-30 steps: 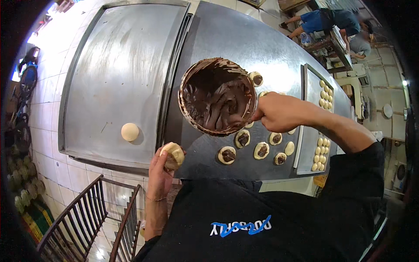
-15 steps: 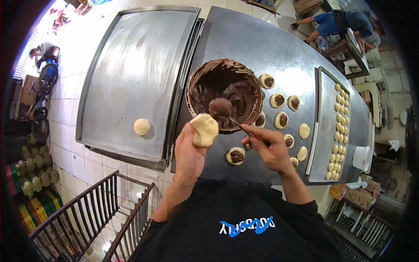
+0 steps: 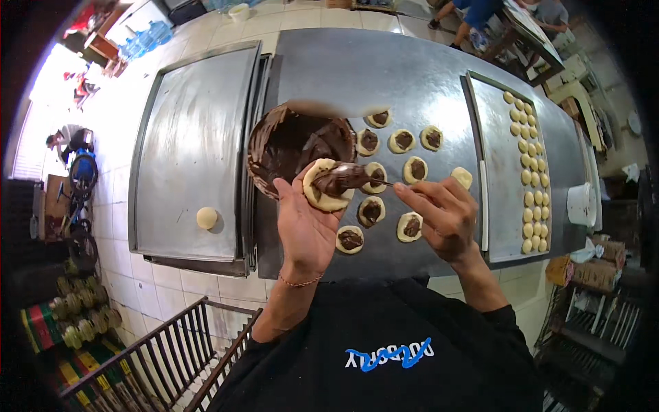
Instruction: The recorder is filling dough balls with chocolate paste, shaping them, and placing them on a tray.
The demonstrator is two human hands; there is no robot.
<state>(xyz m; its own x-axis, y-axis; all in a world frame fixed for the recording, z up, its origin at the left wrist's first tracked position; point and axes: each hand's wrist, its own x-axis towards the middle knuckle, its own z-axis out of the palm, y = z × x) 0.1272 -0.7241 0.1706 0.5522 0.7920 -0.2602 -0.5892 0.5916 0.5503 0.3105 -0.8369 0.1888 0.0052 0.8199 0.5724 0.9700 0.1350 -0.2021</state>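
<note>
On the fingers of my left hand [image 3: 305, 233] rests a flattened round of dough [image 3: 320, 202], held by its edge near the thumb. Dark chocolate filling covers its middle. My right hand [image 3: 445, 218] grips a spoon [image 3: 382, 182] by its thin handle. The chocolate-coated head of the spoon lies against the filling on the dough. Just behind my left hand stands a bowl of chocolate filling [image 3: 261, 154], its walls thickly smeared. Several dough rounds topped with chocolate [image 3: 414, 170] are spread over the metal table, partly hidden by my right hand.
To the left, a metal tray [image 3: 185, 130] on a stack carries one dough ball [image 3: 206, 218]. Another tray [image 3: 491, 130] at right holds rows of small dough pieces [image 3: 527, 161]. A white bucket [image 3: 581, 204] stands beyond it. A dark railing [image 3: 185, 343] is near my left.
The spoon with its scoop of chocolate has moved from over the bowl onto the dough round in my left hand. Chocolate now covers the dough's middle. The whole view has shifted.
</note>
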